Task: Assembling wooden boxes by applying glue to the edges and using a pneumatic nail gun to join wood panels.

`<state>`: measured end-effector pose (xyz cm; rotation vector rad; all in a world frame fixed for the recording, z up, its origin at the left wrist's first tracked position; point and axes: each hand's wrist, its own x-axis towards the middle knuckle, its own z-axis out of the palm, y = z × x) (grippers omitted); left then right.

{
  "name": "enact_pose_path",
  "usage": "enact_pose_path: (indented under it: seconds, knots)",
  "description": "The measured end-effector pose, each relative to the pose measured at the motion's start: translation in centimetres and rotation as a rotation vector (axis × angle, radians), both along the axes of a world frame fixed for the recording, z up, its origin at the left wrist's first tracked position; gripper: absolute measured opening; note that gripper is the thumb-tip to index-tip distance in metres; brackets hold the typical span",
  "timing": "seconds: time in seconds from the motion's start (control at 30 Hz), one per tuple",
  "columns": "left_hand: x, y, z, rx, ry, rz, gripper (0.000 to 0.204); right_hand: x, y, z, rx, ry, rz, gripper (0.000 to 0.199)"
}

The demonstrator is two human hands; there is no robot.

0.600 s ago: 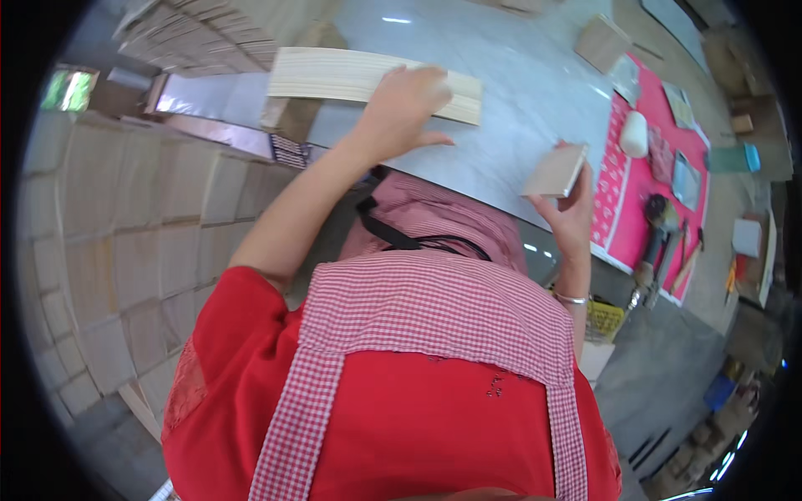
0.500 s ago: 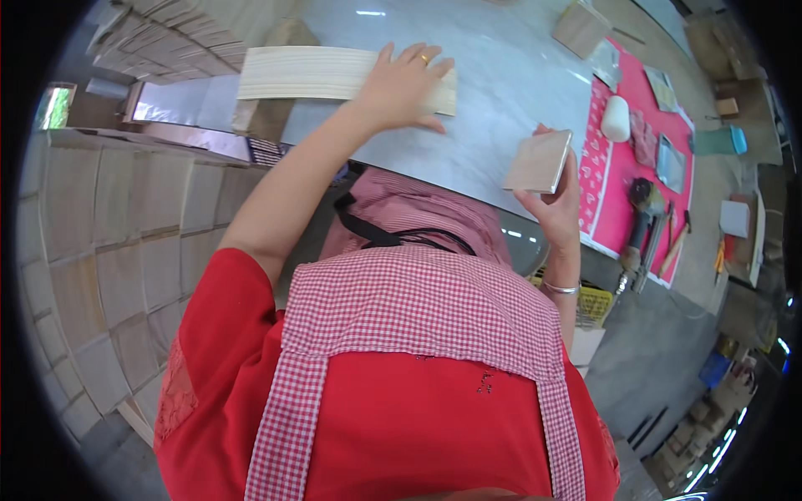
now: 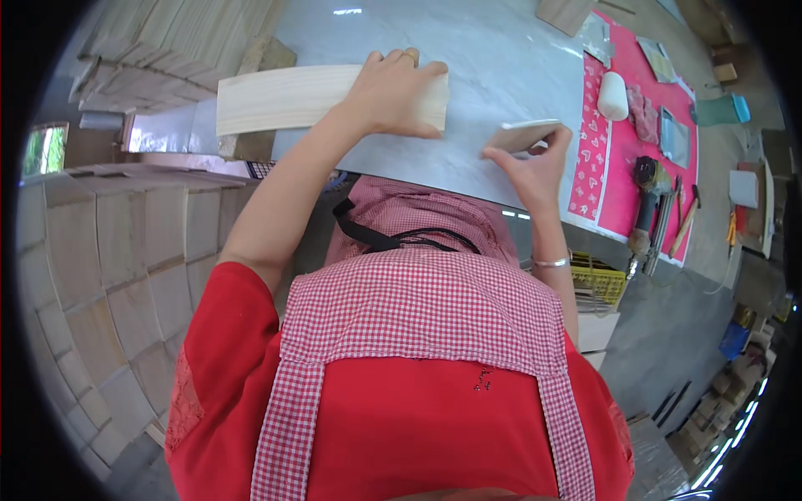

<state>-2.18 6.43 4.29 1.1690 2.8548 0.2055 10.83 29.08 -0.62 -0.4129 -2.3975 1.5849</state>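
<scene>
- Red-and-white checked apron point(image 3: 426, 313) over a red top point(image 3: 434, 426), on the wearer.
- Stacked wood pieces point(image 3: 117, 250) fill the left side; another wood stack point(image 3: 167, 42) at upper left.
- Work table point(image 3: 484, 75), pale, glossy, marbled, in front of the wearer.
- Pink mat point(image 3: 614, 209), patterned strip along its left side, at the table's right.
- Long plank point(image 3: 280, 100), pale, at table's near left, left part over a wood block point(image 3: 252, 146); lifted or resting, can't tell.
- Left hand point(image 3: 397, 96) gripping across plank's right end: fingers at far edge, thumb by near edge.
- Right hand point(image 3: 539, 171) pinching small board, thumb on near side, fingers partly hidden behind.
- Small board point(image 3: 522, 136), held tilted, seen nearly edge-on, right of plank and apart from it; table contact unclear.
- Power tool point(image 3: 645, 196), dark, on the mat; hammer point(image 3: 687, 219) just right of it.
- Yellow crate point(image 3: 601, 280), past right forearm, lower than tabletop.
- White roll point(image 3: 612, 96) on mat, crumpled pink cloth point(image 3: 642, 115) beside it.
- Silver bracelet point(image 3: 551, 263), right wrist.
</scene>
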Motion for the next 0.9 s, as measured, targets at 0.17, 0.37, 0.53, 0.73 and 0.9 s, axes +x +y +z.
enact_pose_path:
  seconds: [0.17, 0.37, 0.53, 0.73, 0.9]
  knots:
    - [0.4, -0.6, 1.4, 0.187, -0.033, -0.061, 0.086, -1.7, -1.4, -3.5, -0.002, 0.21, -0.04, 0.042]
    - [1.0, -0.7, 2.7, 0.319, -0.026, -0.147, 0.085, -1.8, -4.8, -2.5, 0.127, 0.193, -0.026, 0.048]
    - [1.7, -0.1, 4.2, 0.379, -0.006, -0.173, 0.083, -2.4, -6.9, -1.9, 0.241, 0.202, 0.011, 0.063]
    - [1.2, 0.5, 4.7, 0.398, -0.118, -0.196, 0.085, -3.0, -7.9, -2.0, 0.31, 0.185, 0.05, 0.075]
    - [0.9, 1.2, 4.3, 0.345, -0.121, -0.196, 0.085, -3.2, -8.0, -2.4, 0.32, 0.203, 0.046, 0.077]
